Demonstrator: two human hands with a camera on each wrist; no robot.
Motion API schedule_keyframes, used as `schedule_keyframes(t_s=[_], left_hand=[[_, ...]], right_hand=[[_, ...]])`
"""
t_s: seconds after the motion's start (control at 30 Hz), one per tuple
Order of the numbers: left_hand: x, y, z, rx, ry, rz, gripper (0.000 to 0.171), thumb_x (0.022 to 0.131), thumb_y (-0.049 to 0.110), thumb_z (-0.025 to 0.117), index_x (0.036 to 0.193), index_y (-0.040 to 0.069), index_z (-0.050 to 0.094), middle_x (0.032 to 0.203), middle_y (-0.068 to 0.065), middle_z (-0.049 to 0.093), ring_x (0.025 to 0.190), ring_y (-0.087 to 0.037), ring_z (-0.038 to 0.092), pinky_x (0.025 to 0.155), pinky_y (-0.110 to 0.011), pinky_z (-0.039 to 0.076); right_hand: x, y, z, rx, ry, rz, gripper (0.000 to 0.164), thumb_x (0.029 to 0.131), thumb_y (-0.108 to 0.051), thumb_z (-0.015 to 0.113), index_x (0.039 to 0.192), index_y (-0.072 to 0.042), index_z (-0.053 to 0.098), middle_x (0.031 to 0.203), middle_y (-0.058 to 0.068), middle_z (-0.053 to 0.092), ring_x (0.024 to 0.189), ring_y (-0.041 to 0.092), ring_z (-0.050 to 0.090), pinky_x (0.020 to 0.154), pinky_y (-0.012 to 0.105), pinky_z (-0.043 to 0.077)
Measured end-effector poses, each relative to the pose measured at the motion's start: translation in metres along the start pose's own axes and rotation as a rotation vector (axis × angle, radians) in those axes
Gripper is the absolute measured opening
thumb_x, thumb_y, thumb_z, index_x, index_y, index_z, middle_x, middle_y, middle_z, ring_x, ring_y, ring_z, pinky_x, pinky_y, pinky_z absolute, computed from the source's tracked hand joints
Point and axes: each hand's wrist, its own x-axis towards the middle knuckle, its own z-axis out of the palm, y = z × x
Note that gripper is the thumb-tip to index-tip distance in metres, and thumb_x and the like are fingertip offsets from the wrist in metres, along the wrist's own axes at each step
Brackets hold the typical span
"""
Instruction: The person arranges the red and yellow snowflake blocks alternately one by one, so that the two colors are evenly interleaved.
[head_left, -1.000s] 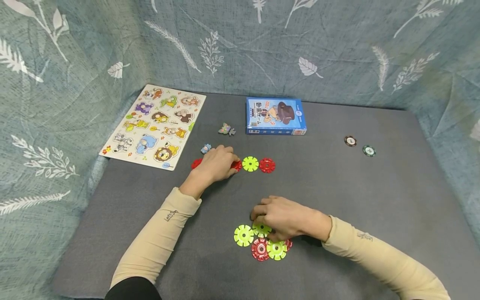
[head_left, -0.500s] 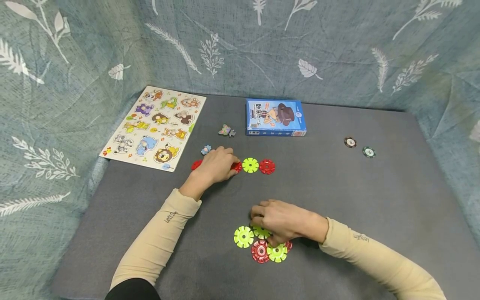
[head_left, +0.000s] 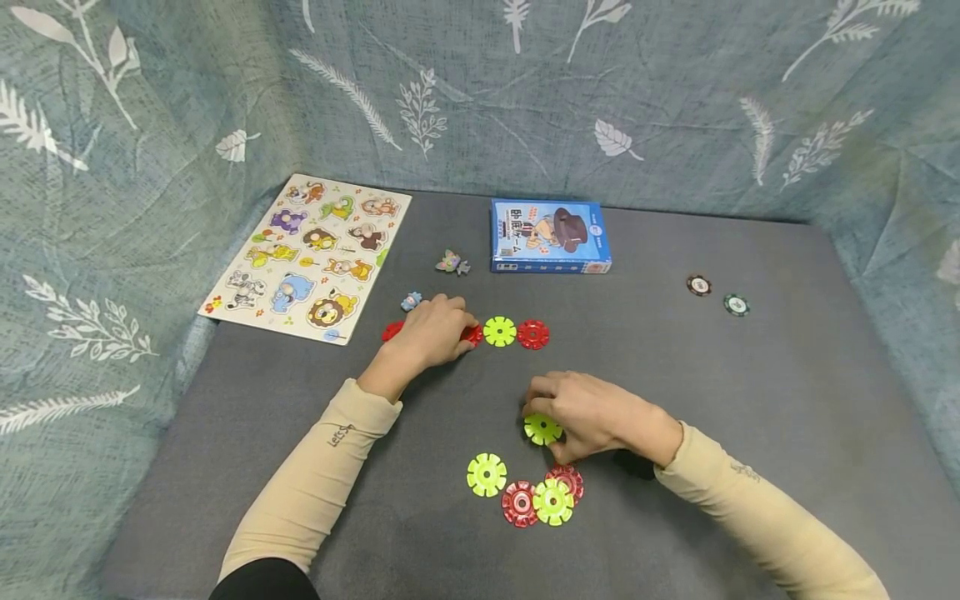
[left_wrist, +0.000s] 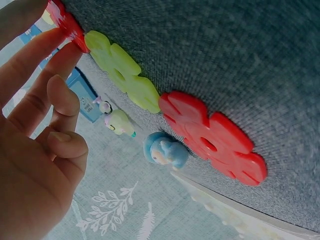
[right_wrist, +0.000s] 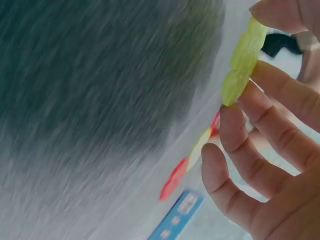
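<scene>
- Far left there's a puzzle board [head_left: 303, 258] covered in cartoon animals, lying on the grey worktop [head_left: 300, 467].
- Then a row of notched plastic discs starts: an end red disc [left_wrist: 215, 140] with a small blue figurine [head_left: 411, 301] just behind it, then a lime disc [left_wrist: 120, 72], best seen from the left wrist.
- Left hand [head_left: 427, 329] comes over the row, its grip clamped on the middle red disc [head_left: 472, 335], finger and thumb at its edges. A little grey figurine [head_left: 452, 262] is further back.
- Nearer the person are four loose discs [head_left: 487, 475], two lime and two red, three of them bunched up.
- Row finishes with another lime disc and red one, blue box [head_left: 551, 236] behind.
- Right hand [head_left: 588, 412] has its grip pinched on a raised lime disc [head_left: 543, 429], off the worktop.
- Far right: two poker chips [head_left: 699, 285].
</scene>
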Motion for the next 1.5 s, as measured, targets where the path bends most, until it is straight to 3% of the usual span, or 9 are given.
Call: schedule_keyframes(t_s=[0.37, 0.73, 1.07, 1.5], left_hand=[[0.0, 0.0, 0.0, -0.005, 0.004, 0.001, 0.029, 0.087, 0.029, 0.071, 0.112, 0.015, 0.073, 0.096, -0.007, 0.063, 0.083, -0.027, 0.055, 0.07, -0.042, 0.048], [-0.001, 0.0, 0.0, -0.011, 0.007, 0.001, 0.028, 0.087, 0.029, 0.071, 0.112, 0.015, 0.073, 0.095, -0.006, 0.063, 0.082, -0.025, 0.055, 0.072, -0.041, 0.047], [-0.002, 0.0, 0.001, -0.013, 0.009, 0.001, 0.029, 0.087, 0.029, 0.071, 0.113, 0.015, 0.073, 0.096, -0.007, 0.064, 0.083, -0.026, 0.056, 0.07, -0.041, 0.049], [-0.002, 0.0, 0.001, -0.009, 0.025, 0.002, 0.029, 0.087, 0.029, 0.072, 0.112, 0.015, 0.073, 0.097, -0.006, 0.065, 0.082, -0.025, 0.056, 0.071, -0.041, 0.048]], right_hand=[[-0.012, 0.048, -0.01, -0.01, 0.026, 0.189, 0.043, 0.068, -0.023, 0.077, 0.109, -0.011, 0.074, 0.106, 0.005, 0.065, 0.09, 0.017, 0.062, 0.079, 0.036, 0.054], [0.001, 0.092, -0.018, 0.036, -0.017, 0.379, 0.048, 0.067, -0.023, 0.079, 0.112, -0.006, 0.071, 0.105, 0.008, 0.066, 0.085, 0.017, 0.062, 0.078, 0.037, 0.054], [0.014, 0.107, -0.019, 0.088, -0.087, 0.408, 0.045, 0.069, -0.023, 0.077, 0.11, -0.006, 0.072, 0.11, 0.009, 0.064, 0.088, 0.018, 0.059, 0.076, 0.035, 0.051], [0.016, 0.107, -0.019, 0.138, -0.072, 0.426, 0.047, 0.071, -0.02, 0.078, 0.115, -0.007, 0.07, 0.11, 0.007, 0.066, 0.09, 0.018, 0.06, 0.08, 0.036, 0.052]])
